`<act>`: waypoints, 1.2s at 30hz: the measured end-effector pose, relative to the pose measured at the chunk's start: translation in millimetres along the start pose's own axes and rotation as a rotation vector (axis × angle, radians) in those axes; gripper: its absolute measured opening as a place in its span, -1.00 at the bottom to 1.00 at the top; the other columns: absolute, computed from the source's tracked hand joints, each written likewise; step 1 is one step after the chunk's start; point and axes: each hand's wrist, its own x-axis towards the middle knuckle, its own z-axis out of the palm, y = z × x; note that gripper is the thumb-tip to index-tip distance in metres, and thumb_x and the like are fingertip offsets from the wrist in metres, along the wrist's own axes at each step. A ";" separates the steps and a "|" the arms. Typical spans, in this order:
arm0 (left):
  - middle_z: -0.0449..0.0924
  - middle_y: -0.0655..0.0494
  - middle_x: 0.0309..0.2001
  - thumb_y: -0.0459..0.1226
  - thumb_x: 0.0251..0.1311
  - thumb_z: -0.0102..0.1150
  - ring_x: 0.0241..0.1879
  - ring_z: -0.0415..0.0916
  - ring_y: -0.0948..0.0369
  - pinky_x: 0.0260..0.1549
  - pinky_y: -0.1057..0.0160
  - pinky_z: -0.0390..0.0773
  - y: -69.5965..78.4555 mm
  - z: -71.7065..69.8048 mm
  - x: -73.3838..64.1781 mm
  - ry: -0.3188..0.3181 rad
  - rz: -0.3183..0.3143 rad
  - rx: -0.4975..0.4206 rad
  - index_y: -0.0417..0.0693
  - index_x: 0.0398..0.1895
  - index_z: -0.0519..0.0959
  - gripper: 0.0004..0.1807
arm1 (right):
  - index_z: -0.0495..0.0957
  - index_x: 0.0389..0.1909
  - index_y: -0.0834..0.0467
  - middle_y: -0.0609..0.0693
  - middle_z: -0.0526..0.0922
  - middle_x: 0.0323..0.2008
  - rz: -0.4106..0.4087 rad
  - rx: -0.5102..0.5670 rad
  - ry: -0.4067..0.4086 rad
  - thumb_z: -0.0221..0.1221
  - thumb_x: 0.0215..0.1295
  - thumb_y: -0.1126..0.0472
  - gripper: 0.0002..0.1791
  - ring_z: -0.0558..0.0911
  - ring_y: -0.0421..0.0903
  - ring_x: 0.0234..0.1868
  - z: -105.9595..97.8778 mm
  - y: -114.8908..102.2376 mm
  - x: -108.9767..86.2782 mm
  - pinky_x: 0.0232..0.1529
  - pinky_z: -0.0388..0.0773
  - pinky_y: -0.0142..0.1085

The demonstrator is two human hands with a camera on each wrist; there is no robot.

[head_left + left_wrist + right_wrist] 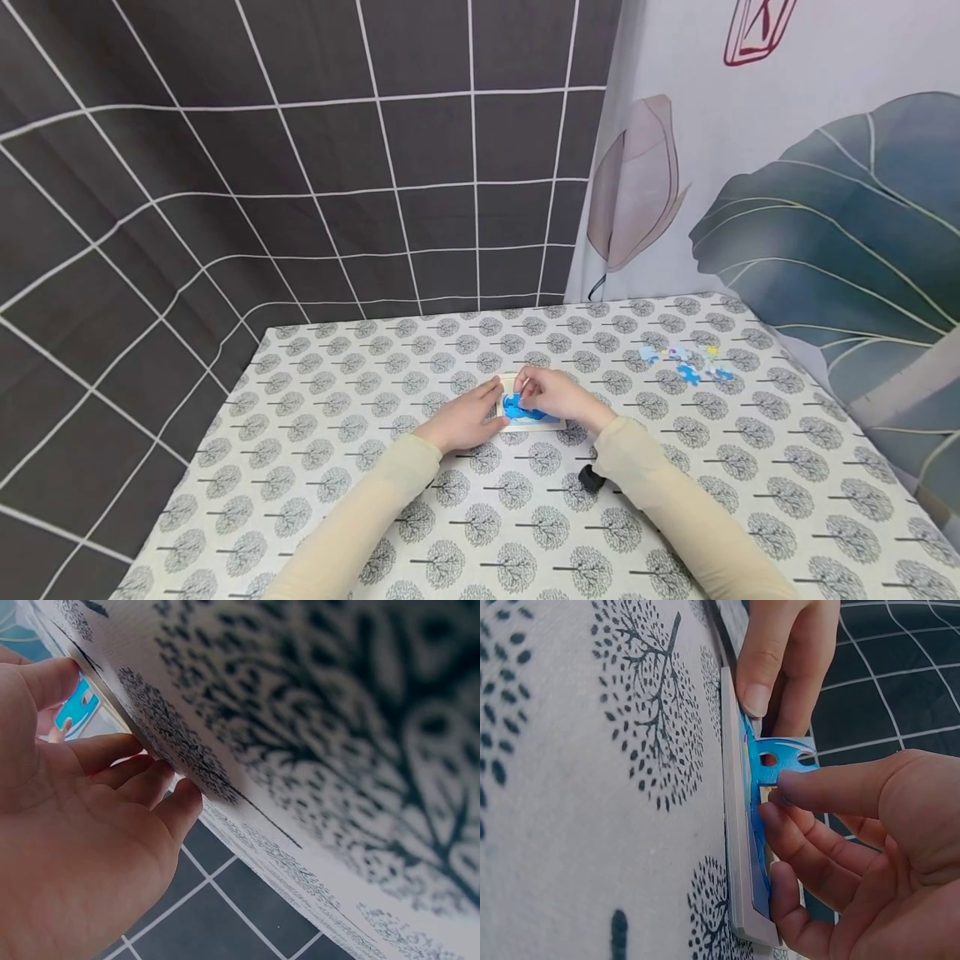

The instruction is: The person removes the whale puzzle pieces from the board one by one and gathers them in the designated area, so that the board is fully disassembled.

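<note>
The right hand [553, 395] pinches a blue jigsaw piece [786, 754] between thumb and fingertips, holding it tilted up on edge over the shallow jigsaw tray [534, 427]. Its remaining fingers curl close by the tray; whether they touch the rim, I cannot tell. The left hand [468, 415] grips the tray's left side, thumb at the near corner and fingers bent against the outer edge. Blue picture pieces [525, 412] lie inside the pale rim, partly covered by the right hand

The tray rests flat on a tree-print tablecloth [300, 517]. Well apart, toward the far right of the table, loose jigsaw pieces [688, 373] lie in a loose group, mostly blue and pale, with a yellow one [712, 350] among them. Near the right sleeve [633, 462] sits a small black object [591, 478]. A dark gridded curtain [322, 167] hangs behind
</note>
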 end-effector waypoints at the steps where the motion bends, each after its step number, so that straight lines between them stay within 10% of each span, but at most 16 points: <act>1: -0.07 0.01 0.61 0.10 0.48 -0.04 0.55 -0.02 0.06 0.49 0.05 0.10 -0.2 0.1 0.3 0.002 0.001 0.002 -0.17 0.57 0.11 -0.21 | 0.55 -0.19 0.09 -0.06 0.65 -0.34 -0.001 0.005 0.000 0.29 0.23 0.37 -0.81 0.60 -0.12 -0.35 -0.3 0.0 0.2 -0.30 0.59 -0.29; 16: -0.06 0.04 0.61 0.12 0.45 -0.03 0.55 0.00 0.07 0.49 0.04 0.10 0.5 4.3 0.6 0.008 -0.022 -0.014 -0.14 0.57 0.12 -0.20 | 0.64 0.02 0.20 0.01 0.65 -0.25 0.045 0.143 0.118 0.27 0.26 0.35 -0.70 0.59 -0.06 -0.25 -7.2 16.3 -3.8 -0.18 0.59 -0.26; 36: -0.11 0.06 0.61 0.12 0.47 -0.04 0.57 -0.07 0.11 0.51 0.12 0.00 -0.3 -0.1 2.2 -0.001 -0.014 -0.003 -0.15 0.58 0.08 -0.19 | 0.51 0.18 0.31 0.18 0.67 -0.06 0.132 0.081 0.273 0.21 0.38 0.27 -0.61 0.63 0.05 -0.09 -85.8 61.1 -35.5 -0.01 0.59 -0.21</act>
